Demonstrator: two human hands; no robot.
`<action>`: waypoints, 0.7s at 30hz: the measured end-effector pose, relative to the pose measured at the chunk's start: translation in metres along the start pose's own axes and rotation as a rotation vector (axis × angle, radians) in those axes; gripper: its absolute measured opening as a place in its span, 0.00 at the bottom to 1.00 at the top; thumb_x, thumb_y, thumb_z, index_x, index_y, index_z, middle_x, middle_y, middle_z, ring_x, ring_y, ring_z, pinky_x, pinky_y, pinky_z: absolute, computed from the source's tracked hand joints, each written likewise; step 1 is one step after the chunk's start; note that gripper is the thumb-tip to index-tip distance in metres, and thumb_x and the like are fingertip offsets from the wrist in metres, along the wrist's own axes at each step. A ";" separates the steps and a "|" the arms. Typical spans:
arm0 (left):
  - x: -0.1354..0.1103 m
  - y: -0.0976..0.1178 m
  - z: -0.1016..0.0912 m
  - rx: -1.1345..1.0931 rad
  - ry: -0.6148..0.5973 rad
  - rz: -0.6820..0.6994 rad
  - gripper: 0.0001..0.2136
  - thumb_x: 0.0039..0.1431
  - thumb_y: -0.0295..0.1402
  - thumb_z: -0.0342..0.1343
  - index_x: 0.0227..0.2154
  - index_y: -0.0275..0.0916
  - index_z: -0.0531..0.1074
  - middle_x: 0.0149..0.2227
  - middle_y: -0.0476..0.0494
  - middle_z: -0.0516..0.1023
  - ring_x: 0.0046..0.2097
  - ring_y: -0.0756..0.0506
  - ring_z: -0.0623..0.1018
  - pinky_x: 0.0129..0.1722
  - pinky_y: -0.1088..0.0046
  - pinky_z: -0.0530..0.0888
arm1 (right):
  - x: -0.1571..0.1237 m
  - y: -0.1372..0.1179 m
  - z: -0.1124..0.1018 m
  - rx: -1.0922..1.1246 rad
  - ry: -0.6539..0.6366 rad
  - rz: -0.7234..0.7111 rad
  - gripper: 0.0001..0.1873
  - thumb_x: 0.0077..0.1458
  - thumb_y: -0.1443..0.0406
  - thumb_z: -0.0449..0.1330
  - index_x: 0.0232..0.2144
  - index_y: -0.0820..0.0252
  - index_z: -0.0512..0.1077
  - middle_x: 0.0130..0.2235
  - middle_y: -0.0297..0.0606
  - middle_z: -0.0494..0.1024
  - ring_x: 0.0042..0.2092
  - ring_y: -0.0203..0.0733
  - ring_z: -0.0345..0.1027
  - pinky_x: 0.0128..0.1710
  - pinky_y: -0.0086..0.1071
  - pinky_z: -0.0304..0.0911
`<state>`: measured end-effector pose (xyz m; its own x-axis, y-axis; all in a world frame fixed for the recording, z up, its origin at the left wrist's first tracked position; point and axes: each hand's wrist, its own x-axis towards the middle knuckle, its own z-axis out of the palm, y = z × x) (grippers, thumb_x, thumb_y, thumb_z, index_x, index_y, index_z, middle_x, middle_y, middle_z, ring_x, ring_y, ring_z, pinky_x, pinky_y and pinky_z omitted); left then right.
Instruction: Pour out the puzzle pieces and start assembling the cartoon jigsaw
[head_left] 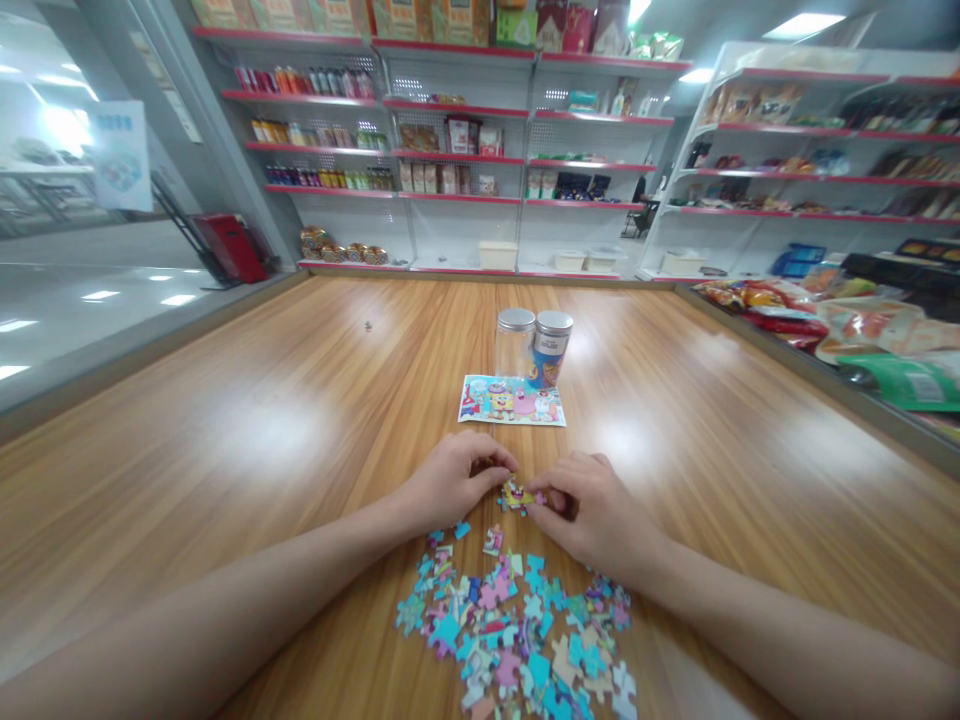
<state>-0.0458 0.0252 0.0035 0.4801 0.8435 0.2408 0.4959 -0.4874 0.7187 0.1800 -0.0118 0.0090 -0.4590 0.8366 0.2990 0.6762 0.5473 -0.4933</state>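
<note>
My left hand (457, 477) and my right hand (592, 505) meet over the wooden table (300, 420), both pinched on a small cluster of joined puzzle pieces (516, 495) lying between their fingertips. Just in front of me lies a heap of several loose colourful puzzle pieces (517, 640). Beyond the hands a printed cartoon reference picture (512, 401) lies flat. Behind it stand two clear jars with metal lids, one plain (514, 345) and one with a blue label (552, 348).
Shop shelves with red edges (457, 150) line the back and right walls, stocked with packaged goods. Snack bags (862, 330) are piled along the table's right edge. A red box (232, 247) sits on the floor at the left.
</note>
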 end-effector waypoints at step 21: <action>-0.003 -0.002 0.003 0.127 0.065 0.141 0.06 0.65 0.28 0.55 0.37 0.40 0.78 0.38 0.44 0.75 0.44 0.44 0.74 0.46 0.66 0.71 | 0.001 0.000 0.001 -0.025 0.014 0.010 0.03 0.57 0.64 0.65 0.31 0.56 0.76 0.27 0.31 0.74 0.34 0.40 0.67 0.41 0.37 0.56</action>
<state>-0.0463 0.0225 -0.0005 0.5053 0.7759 0.3777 0.5167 -0.6226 0.5877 0.1789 -0.0113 0.0089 -0.4444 0.8420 0.3057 0.6949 0.5394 -0.4756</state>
